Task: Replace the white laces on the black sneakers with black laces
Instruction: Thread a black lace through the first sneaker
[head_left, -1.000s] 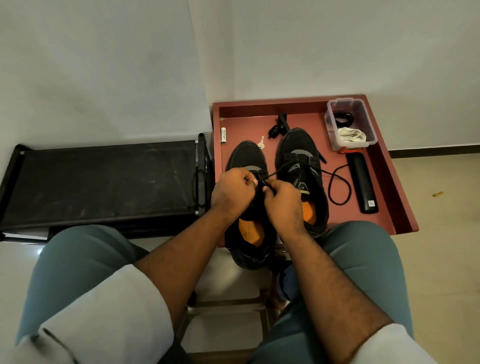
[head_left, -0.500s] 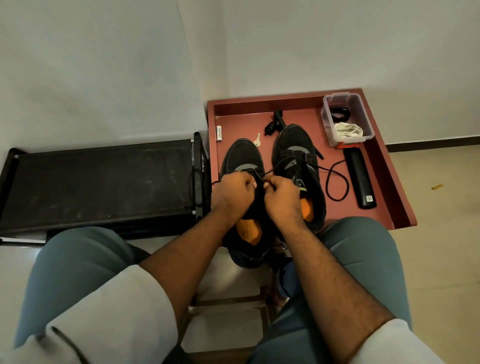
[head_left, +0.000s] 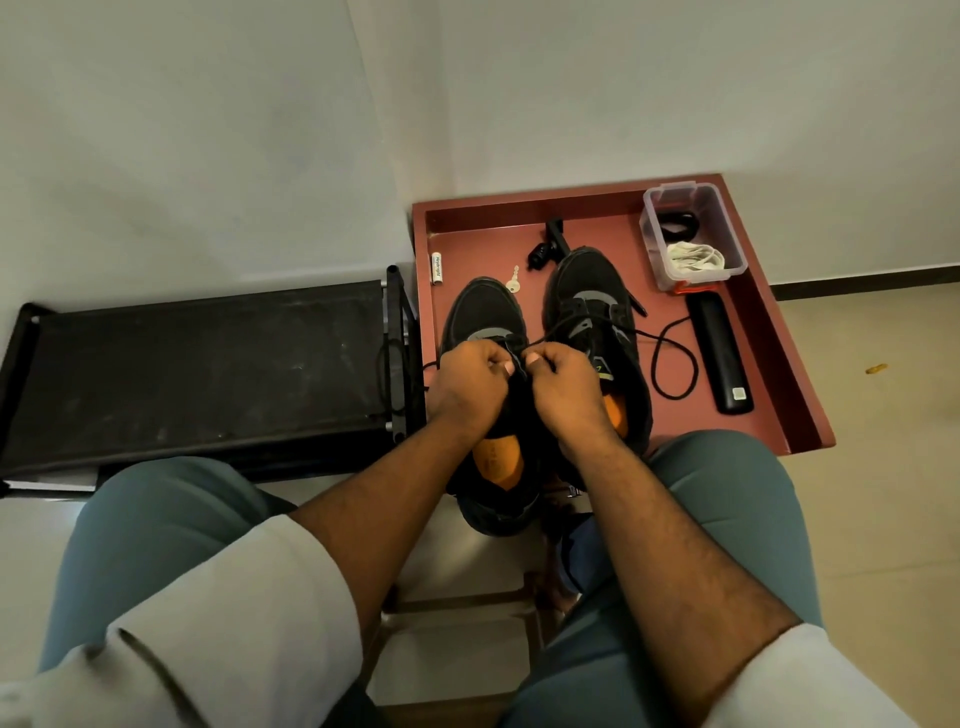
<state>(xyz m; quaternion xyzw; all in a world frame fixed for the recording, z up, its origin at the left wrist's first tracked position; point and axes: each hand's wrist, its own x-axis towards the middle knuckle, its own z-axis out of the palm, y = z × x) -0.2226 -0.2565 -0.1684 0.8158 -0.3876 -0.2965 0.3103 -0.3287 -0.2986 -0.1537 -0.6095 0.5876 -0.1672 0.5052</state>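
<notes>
Clearly both hands, left hand (head_left: 470, 384) and right hand (head_left: 563, 387), pinch the black lace (head_left: 670, 364) over the left sneaker (head_left: 485, 317) on the red table (head_left: 587, 239). Its slack loops toward three o'clock beside the right sneaker (head_left: 592, 291); tugging could snag it or skip an eyelet.

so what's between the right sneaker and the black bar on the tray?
Head view: a loose loop of black lace on the tray floor, between right sneaker and black bar.
</notes>
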